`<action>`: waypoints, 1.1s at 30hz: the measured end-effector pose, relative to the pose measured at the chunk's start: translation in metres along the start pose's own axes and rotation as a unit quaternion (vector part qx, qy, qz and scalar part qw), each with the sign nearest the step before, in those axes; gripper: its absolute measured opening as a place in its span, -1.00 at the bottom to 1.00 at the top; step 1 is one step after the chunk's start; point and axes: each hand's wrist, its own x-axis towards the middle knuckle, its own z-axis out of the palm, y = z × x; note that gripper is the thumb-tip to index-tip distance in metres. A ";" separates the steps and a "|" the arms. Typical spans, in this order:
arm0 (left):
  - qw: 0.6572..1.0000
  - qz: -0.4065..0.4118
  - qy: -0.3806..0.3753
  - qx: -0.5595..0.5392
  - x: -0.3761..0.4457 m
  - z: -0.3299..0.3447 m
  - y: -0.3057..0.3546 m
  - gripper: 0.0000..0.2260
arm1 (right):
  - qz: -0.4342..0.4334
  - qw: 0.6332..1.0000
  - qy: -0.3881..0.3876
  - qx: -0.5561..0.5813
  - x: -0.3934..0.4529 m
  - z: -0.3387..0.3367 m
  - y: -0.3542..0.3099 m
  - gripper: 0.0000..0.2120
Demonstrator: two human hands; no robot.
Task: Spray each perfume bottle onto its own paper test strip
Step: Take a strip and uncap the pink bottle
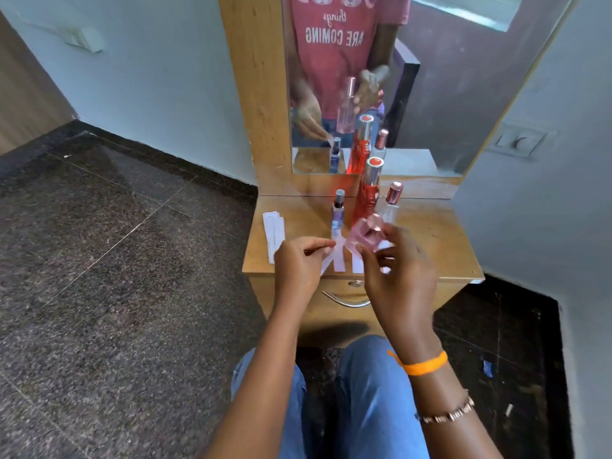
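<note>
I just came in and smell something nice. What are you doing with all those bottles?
A person is testing perfumes at a small wooden dresser. The right hand holds a pink perfume bottle, and the left hand pinches a paper strip beside it. Three more bottles stand behind, and spare strips lie on the left.

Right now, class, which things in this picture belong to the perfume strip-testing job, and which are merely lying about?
Job: pink perfume bottle in right hand; paper strip pinched by left hand; red bottle; purple bottle; clear bottle; spare strips.
About: mirror; drawer handle; wall switch.
</note>
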 end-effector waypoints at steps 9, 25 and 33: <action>0.997 0.044 -0.058 0.039 -0.012 0.083 0.025 -0.81 | 0.079 0.993 0.077 -0.037 -0.020 -0.057 0.045 -0.73; 0.952 0.186 -0.050 0.240 0.000 0.122 0.022 -0.78 | 0.084 0.994 0.061 -0.022 -0.015 -0.065 0.058 -0.71; 0.968 0.101 -0.217 -0.079 -0.025 0.081 0.046 -0.76 | 0.108 0.993 -0.018 0.032 -0.004 -0.070 0.051 -0.74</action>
